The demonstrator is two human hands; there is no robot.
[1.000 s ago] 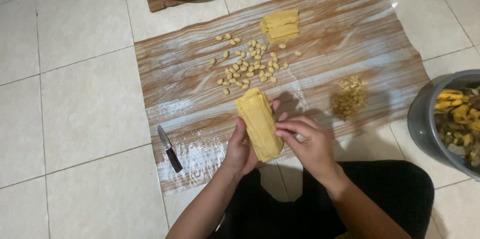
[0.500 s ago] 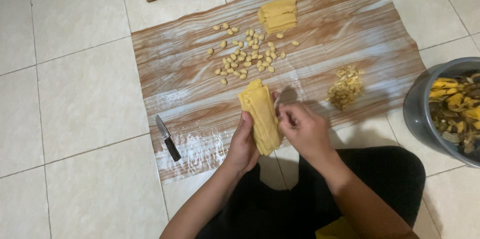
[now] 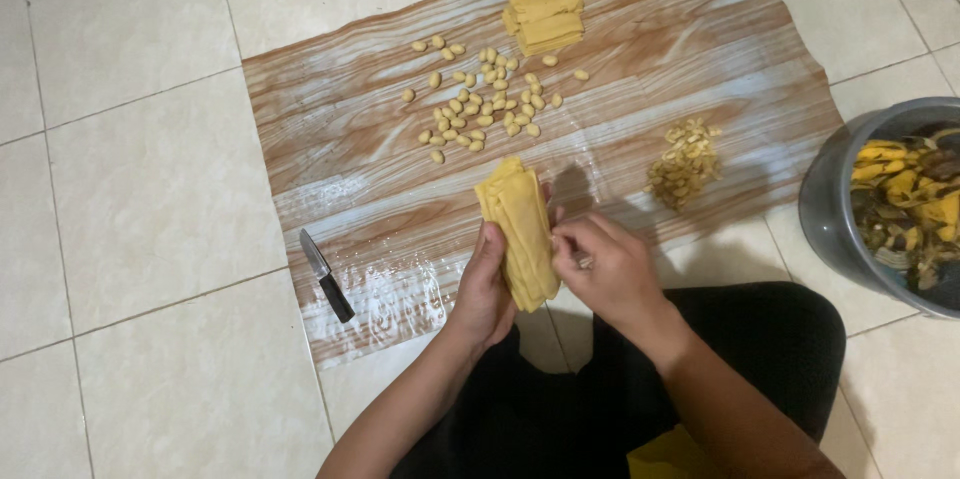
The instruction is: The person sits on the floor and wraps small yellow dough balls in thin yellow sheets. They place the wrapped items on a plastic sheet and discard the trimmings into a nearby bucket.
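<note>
A long yellow piece of fruit flesh (image 3: 520, 229) is held up over the near edge of the wood-print plastic mat (image 3: 330, 139), roughly at its middle. It's gripped from the left by the left hand (image 3: 485, 284), fingers wrapped around its lower half. The right hand (image 3: 605, 269) is closed too, fingertips pinched against the right side of the same piece, though what exactly is pinched there can't be made out.

On the mat, a scatter of pale seeds (image 3: 480, 99) is spread past the held piece, toward the far edge. A neat stack of yellow slabs (image 3: 545, 17) is placed right at the far edge, just beyond the seeds. A small heap of tan scraps (image 3: 685, 164) is piled toward the mat's right edge. A black-handled knife (image 3: 327, 276) is laid at the near left corner, well apart from both hands.

Off the mat on the tiled floor (image 3: 130, 209), a grey metal basin (image 3: 830, 209) filled with yellow and dark peelings is seen beside the right edge.
</note>
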